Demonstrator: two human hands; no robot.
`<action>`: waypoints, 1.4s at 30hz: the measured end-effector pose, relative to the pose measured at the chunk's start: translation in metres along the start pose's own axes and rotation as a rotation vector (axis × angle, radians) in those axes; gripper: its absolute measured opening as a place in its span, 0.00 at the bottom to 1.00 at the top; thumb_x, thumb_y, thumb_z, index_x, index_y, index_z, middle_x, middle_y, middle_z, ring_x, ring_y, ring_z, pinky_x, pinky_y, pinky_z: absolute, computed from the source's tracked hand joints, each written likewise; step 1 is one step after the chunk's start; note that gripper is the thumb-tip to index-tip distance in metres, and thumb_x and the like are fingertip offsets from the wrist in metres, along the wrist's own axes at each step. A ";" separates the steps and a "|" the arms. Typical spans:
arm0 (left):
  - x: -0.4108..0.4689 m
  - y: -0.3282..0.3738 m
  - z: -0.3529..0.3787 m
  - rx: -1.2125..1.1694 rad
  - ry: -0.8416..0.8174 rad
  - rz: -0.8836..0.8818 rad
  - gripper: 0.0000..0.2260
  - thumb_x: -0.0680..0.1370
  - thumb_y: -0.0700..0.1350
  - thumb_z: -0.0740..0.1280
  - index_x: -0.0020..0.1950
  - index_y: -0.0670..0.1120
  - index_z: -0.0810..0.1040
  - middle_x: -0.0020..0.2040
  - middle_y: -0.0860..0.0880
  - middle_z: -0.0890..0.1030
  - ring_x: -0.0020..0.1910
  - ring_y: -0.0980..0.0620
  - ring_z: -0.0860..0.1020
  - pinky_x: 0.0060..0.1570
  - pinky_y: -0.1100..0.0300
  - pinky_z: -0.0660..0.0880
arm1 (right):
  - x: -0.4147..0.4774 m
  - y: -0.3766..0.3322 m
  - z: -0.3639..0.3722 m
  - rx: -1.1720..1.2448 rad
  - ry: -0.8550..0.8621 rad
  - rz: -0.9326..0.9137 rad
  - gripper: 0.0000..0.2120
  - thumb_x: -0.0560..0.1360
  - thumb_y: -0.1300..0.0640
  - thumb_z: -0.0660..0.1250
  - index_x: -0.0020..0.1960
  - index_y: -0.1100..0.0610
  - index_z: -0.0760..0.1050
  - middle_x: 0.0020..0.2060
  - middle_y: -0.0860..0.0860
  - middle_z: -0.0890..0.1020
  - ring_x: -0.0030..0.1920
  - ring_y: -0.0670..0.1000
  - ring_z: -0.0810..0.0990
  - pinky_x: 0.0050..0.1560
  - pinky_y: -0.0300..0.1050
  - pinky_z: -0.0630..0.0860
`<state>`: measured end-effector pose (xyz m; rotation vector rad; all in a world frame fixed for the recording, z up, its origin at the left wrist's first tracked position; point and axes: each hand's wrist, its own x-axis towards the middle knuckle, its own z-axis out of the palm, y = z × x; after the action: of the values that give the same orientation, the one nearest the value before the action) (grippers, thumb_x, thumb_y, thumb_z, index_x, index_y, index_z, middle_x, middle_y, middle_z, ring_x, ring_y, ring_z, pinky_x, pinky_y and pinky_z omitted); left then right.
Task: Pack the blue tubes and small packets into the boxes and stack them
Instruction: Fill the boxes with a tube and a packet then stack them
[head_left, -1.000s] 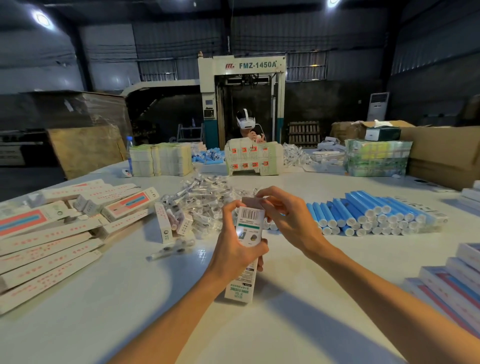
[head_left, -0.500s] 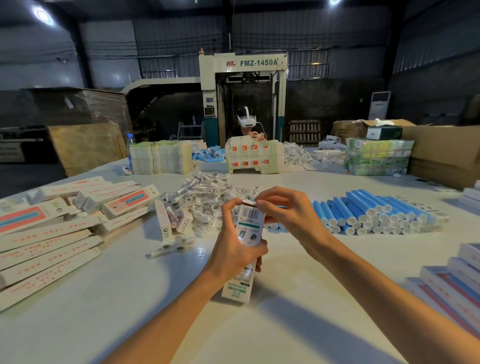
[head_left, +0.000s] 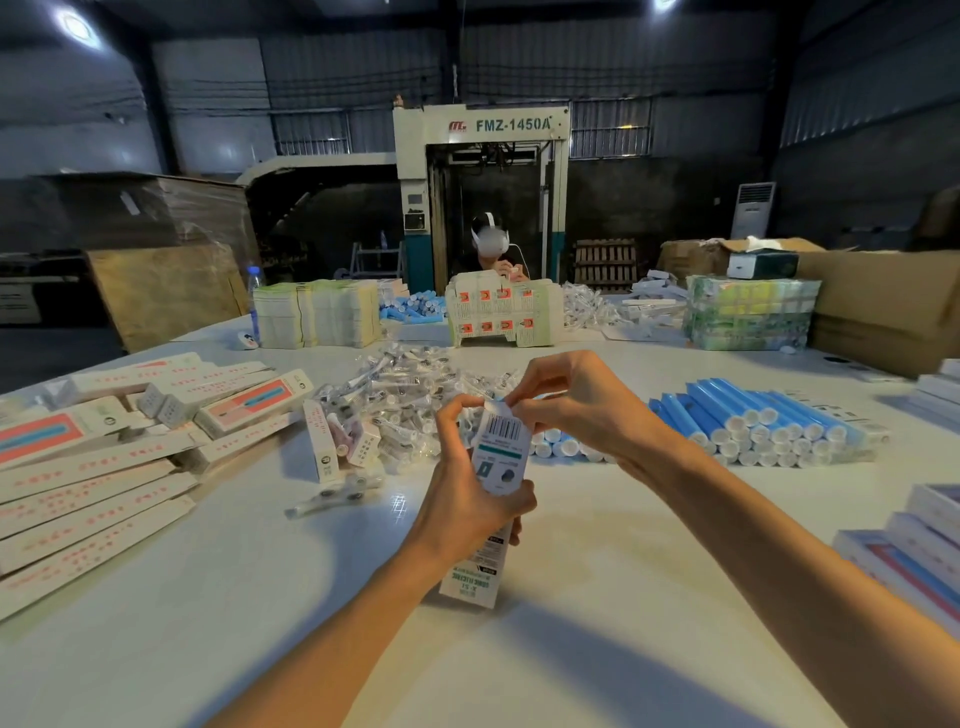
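My left hand (head_left: 467, 488) grips a long white box (head_left: 496, 467) that stands upright on the white table (head_left: 597, 623), barcode side toward me. At the box's top end, the fingertips of my right hand (head_left: 576, 400) pinch the flap. Blue tubes (head_left: 753, 421) with white caps lie stacked to the right. A heap of small clear packets (head_left: 410, 400) lies behind the box. Flat and folded white boxes (head_left: 93, 467) with red and blue print lie piled at the left.
Finished boxes (head_left: 924, 551) are stacked at the right edge. One loose packet (head_left: 332, 496) lies left of my hands. Across the table a person wearing a headset (head_left: 491, 241) works behind more stacks (head_left: 317, 314). Cardboard cartons (head_left: 883, 306) stand far right.
My right hand's fingers have closed down on the box's top flap, pressing it lower. The box has tilted slightly; my left hand keeps its grip.
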<state>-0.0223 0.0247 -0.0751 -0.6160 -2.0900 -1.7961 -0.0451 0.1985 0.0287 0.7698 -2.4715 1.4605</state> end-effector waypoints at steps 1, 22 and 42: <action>0.000 0.000 0.000 -0.003 -0.001 0.001 0.46 0.71 0.32 0.77 0.75 0.64 0.55 0.56 0.37 0.80 0.31 0.41 0.83 0.30 0.47 0.83 | 0.002 -0.003 -0.001 -0.085 -0.010 -0.020 0.05 0.75 0.64 0.74 0.41 0.56 0.83 0.44 0.48 0.87 0.46 0.49 0.86 0.45 0.47 0.86; 0.001 0.003 -0.002 -0.007 -0.038 -0.014 0.43 0.71 0.33 0.77 0.75 0.64 0.61 0.53 0.39 0.80 0.29 0.37 0.83 0.28 0.47 0.82 | -0.010 0.011 -0.005 -0.042 -0.005 -0.127 0.03 0.76 0.57 0.75 0.47 0.49 0.86 0.43 0.43 0.88 0.47 0.41 0.86 0.45 0.39 0.84; -0.001 0.003 0.001 -0.018 -0.033 -0.016 0.42 0.72 0.33 0.76 0.75 0.62 0.60 0.56 0.40 0.80 0.28 0.34 0.82 0.28 0.45 0.82 | -0.002 -0.005 -0.012 -0.426 -0.066 -0.221 0.03 0.78 0.54 0.73 0.47 0.47 0.84 0.41 0.33 0.80 0.44 0.36 0.83 0.39 0.31 0.80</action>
<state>-0.0203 0.0260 -0.0733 -0.6401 -2.1079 -1.8278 -0.0419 0.2078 0.0381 0.9681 -2.5156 0.8070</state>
